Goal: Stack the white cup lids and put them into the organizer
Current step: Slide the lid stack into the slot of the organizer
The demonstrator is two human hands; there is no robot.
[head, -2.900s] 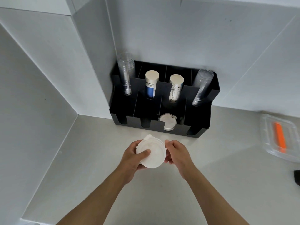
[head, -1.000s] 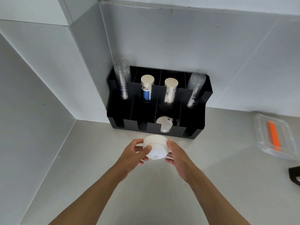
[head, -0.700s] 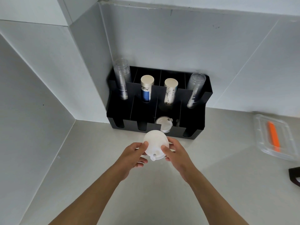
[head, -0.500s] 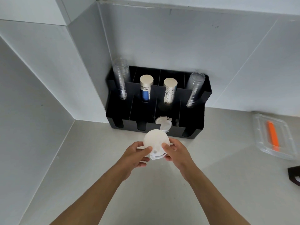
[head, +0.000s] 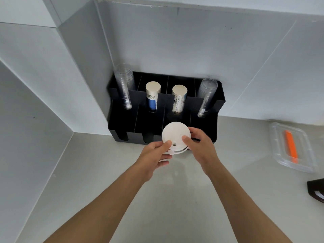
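Head view: we see both hands closed around a stack of white cup lids (head: 175,136), held just in front of the black organizer (head: 220,104) at the third front compartment from the left. The left hand (head: 154,156) grips the stack's lower left edge, thumb pressed on the top lid's face and fingers curled beneath. The right hand (head: 201,147) clamps the right side, thumb on the face near the small sip hole and fingers wrapped behind. The top lid tilts toward us, its flat face showing; more rims show below it. Whether the stack touches the organizer's front wall, we cannot tell.

Both forearms are bare and reach up from the bottom edge of the frame, converging on the lids — wrists roughly level, the right slightly higher.

The organizer sits on a pale grey counter (head: 98,172), pushed against white wall panels (head: 192,41) in a corner. In its back row stand a clear plastic cup stack (head: 124,86) at left, a blue-printed paper cup stack (head: 152,97), a black-patterned paper cup stack (head: 179,99) and a second clear cup stack (head: 206,97) at right. Well apart on the right lies a clear plastic container (head: 275,142) with an orange item (head: 291,148) inside — and a dark object (head: 316,190) at the frame's edge.
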